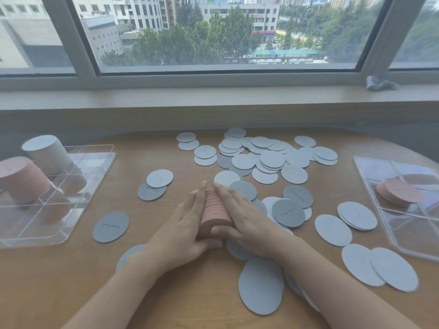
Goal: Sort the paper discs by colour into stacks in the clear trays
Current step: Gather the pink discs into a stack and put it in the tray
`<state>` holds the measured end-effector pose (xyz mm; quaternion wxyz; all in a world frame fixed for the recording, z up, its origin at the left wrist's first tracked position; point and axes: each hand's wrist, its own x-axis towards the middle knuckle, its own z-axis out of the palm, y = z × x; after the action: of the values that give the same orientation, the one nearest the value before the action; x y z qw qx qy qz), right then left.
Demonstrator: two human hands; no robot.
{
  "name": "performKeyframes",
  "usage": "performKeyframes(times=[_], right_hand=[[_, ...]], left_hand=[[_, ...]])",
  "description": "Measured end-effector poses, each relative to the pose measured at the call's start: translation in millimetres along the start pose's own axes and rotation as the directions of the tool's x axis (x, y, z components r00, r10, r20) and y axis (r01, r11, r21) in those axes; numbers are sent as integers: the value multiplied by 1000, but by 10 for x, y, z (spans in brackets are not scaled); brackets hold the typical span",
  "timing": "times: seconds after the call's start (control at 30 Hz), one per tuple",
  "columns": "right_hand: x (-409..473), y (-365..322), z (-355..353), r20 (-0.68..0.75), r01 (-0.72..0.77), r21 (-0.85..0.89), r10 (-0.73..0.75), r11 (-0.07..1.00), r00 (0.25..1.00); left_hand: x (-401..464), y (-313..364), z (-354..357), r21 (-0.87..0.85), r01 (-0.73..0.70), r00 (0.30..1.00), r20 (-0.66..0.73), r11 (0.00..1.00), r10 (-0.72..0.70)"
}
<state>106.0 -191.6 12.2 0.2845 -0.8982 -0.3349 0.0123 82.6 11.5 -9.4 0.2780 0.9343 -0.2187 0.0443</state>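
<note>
**Pink disc stack held on edge between both hands, centre of table**

A row of pink discs (215, 213) is being held on edge on the wooden table (190, 293), pressed between two hands. The left hand (183, 230) is lying flat against its left side, fingers straight, thumb tucked under the near end. The right hand (244, 220) is mirroring it on the right side (fingers likewise extended). Loose grey discs (268, 160) are lying scattered around. Clear trays are standing at the left (95, 176) and right (370, 186) edges, both holding pink stacks.
</note>
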Motion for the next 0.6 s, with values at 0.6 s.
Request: performKeyframes(times=[0.6], right_hand=[[-53, -38, -67, 5, -40, -6, 40, 999, 999]], left_hand=[[-24, -105, -247, -142, -128, 990, -74, 981, 119]])
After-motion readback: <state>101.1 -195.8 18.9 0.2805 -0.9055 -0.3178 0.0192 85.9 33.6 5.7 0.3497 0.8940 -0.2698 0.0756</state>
